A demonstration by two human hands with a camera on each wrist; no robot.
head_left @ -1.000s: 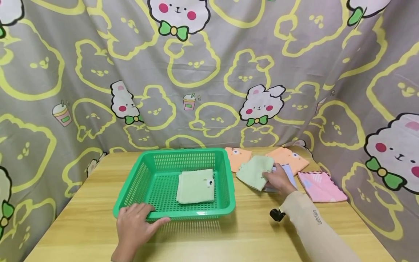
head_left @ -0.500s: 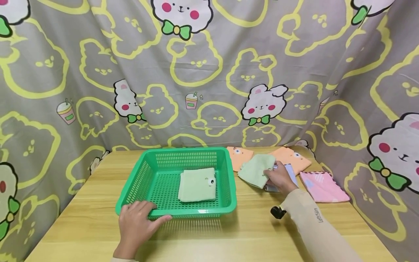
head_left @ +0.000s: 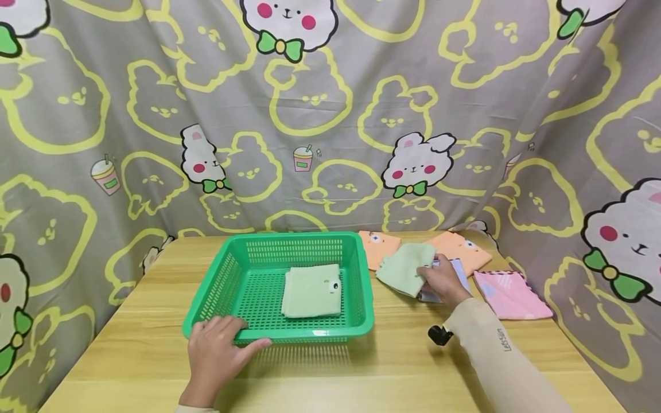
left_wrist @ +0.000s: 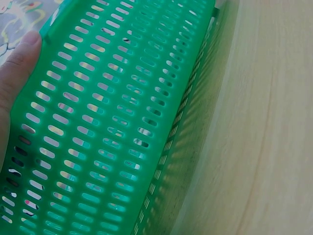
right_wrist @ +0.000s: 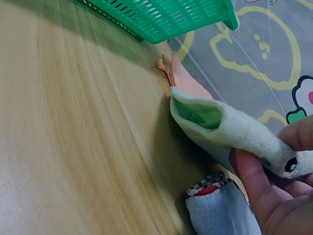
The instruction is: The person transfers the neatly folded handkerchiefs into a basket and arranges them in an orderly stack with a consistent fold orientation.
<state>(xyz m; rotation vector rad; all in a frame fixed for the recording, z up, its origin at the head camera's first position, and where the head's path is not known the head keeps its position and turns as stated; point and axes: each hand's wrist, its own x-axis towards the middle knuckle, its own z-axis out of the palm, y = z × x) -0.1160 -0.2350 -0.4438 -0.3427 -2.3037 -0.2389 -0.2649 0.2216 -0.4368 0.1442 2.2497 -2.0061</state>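
Observation:
My left hand (head_left: 214, 350) grips the near-left rim of a green plastic basket (head_left: 330, 332), fingers over the edge and thumb along the outer side. A folded pale green towel (head_left: 311, 291) with an eye design lies inside the basket, towards its right. Right of the basket, my right hand (head_left: 445, 280) pinches another pale green towel (head_left: 408, 268) between thumb and fingers. In the right wrist view this towel (right_wrist: 244, 132) is folded, its layers gaping at one end. Beneath it lies a blue-grey towel (right_wrist: 217, 208), partly covered by the hand and the green towel.
Two orange towels, one beside the basket (head_left: 378, 245) and one farther right (head_left: 467, 252), lie at the back of the wooden table (head_left: 392, 373). A pink towel (head_left: 511, 294) lies at the right. A patterned curtain (head_left: 330, 115) hangs behind the table.
The head view has shifted slightly. My left hand keeps its grip on the basket rim, and my right hand still pinches the green towel in nearly the same place.

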